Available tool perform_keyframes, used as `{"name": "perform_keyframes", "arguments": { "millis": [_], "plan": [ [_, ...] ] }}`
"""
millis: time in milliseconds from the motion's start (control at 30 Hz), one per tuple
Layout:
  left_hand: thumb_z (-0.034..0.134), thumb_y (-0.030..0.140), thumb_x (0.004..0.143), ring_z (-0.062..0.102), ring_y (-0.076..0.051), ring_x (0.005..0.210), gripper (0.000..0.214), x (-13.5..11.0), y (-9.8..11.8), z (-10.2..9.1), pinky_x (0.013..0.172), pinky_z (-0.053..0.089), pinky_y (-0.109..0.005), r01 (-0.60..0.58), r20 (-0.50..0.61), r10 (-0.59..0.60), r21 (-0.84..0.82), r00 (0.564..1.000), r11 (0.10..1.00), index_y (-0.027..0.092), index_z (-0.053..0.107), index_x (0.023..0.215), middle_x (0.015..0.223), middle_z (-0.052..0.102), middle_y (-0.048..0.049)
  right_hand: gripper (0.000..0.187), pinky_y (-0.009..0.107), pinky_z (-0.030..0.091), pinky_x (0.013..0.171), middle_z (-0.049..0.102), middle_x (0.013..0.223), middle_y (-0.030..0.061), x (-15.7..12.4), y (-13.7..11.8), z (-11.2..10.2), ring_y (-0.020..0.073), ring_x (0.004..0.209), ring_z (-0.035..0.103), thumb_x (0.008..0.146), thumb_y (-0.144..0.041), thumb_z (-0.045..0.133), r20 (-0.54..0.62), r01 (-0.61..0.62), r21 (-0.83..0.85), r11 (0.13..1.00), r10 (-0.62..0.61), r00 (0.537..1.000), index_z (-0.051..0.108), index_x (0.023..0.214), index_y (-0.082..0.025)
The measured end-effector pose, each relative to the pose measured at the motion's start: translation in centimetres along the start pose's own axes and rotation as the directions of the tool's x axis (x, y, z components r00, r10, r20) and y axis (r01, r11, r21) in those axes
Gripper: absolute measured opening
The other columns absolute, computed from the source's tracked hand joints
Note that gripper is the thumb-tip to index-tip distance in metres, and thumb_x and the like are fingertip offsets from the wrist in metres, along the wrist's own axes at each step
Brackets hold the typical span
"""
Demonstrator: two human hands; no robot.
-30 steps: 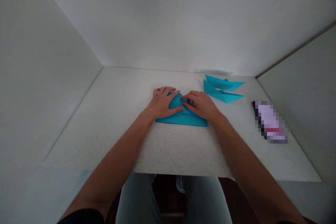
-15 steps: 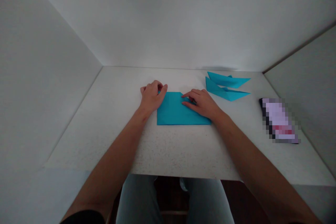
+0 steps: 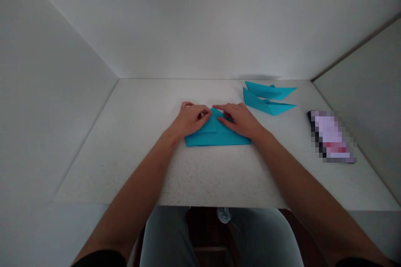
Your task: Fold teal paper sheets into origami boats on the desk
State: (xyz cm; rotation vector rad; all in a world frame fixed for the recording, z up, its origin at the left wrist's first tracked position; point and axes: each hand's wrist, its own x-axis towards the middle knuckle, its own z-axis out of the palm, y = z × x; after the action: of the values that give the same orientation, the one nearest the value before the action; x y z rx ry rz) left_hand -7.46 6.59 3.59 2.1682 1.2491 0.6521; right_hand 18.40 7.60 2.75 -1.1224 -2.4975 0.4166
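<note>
A sheet of blue paper lies on the table in front of me, its upper left corner folded down to the middle as a triangular flap. My left hand pinches this flap near the peak, thumb and fingers closed together. On the paper's right half rests my right hand, its index finger stretched toward the peak and its thumb apart below. The other right fingers are curled, and part of the right corner is hidden under that hand.
Two folded blue paper boats lie behind my right hand. Farther right is a phone with a blurred screen. White walls enclose the white table at the back and sides.
My left hand has moved right and brought the paper's upper left corner over to the middle, making a sloped edge. My right hand stays on the paper, its index finger now reaching the peak.
</note>
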Motion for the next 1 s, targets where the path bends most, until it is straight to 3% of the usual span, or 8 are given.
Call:
{"name": "perform_keyframes", "arguments": {
  "millis": [67,233,400,633,800,1000],
  "plan": [
    [0.062,0.038,0.103,0.071,-0.021,0.093,0.024,-0.1,-0.2,0.3,0.117,0.036,-0.052,-0.032,0.032,0.028,0.143,0.999,0.989,0.027,0.076,0.119,0.104,0.078,-0.0023,0.044,0.039,0.036,0.085,0.075,0.104,0.0098,-0.1,0.1,0.0,0.0259,0.095,0.067,0.111,-0.040,0.052,0.023,0.034,-0.032,0.999,-0.033,0.999,0.068,0.150,-0.026],
    [0.065,0.049,0.104,0.059,-0.031,0.128,0.038,-0.4,-0.6,0.5,0.117,0.031,-0.053,-0.020,-0.002,0.022,0.284,1.000,0.959,0.031,0.075,0.136,0.136,0.069,-0.0092,0.044,0.040,0.035,0.088,0.072,0.110,0.0131,-0.2,0.3,0.3,0.0280,0.102,0.066,0.112,-0.041,0.050,0.045,0.051,-0.092,0.994,-0.047,0.998,0.072,0.147,-0.025],
    [0.073,0.056,0.099,0.053,-0.033,0.131,0.040,-0.7,-1.4,-1.1,0.118,0.026,-0.057,-0.021,0.045,0.008,0.300,0.999,0.954,0.039,0.079,0.135,0.141,0.065,-0.0076,0.049,0.041,0.035,0.090,0.072,0.113,0.0145,-0.3,0.3,0.6,0.0303,0.105,0.064,0.113,-0.050,0.047,0.037,0.019,-0.124,0.992,-0.014,0.999,0.069,0.149,-0.025],
    [0.098,0.064,0.067,0.049,-0.037,0.133,0.072,-1.4,-2.9,-3.8,0.119,0.031,-0.056,0.094,0.083,-0.118,0.249,0.990,0.964,0.039,0.078,0.131,0.138,0.059,-0.0080,0.050,0.043,0.036,0.093,0.072,0.117,0.0147,-0.2,0.3,0.6,0.0319,0.108,0.064,0.113,-0.054,0.046,0.047,0.010,-0.110,0.994,-0.004,0.999,0.068,0.146,-0.025],
    [0.091,0.065,0.073,0.056,-0.033,0.122,0.038,-1.6,-0.7,-2.9,0.114,0.033,-0.055,-0.036,0.290,-0.026,0.204,0.957,0.978,0.033,0.083,0.093,0.117,0.068,-0.0039,0.040,0.039,0.044,0.090,0.071,0.114,0.0130,0.0,0.2,0.6,0.0274,0.100,0.067,0.111,-0.046,0.051,0.063,0.043,0.018,0.999,-0.044,0.997,0.074,0.135,-0.022],
    [0.094,0.072,0.063,0.059,-0.034,0.118,0.060,-1.5,2.0,-0.4,0.110,0.035,-0.053,-0.201,0.337,0.138,0.159,0.931,0.967,0.029,0.076,0.100,0.118,0.072,-0.0054,0.037,0.034,0.049,0.080,0.071,0.105,0.0101,0.0,0.0,0.1,0.0242,0.092,0.067,0.109,-0.043,0.054,0.109,0.060,0.137,0.989,-0.075,0.991,0.078,0.128,-0.023]
  ]
}}
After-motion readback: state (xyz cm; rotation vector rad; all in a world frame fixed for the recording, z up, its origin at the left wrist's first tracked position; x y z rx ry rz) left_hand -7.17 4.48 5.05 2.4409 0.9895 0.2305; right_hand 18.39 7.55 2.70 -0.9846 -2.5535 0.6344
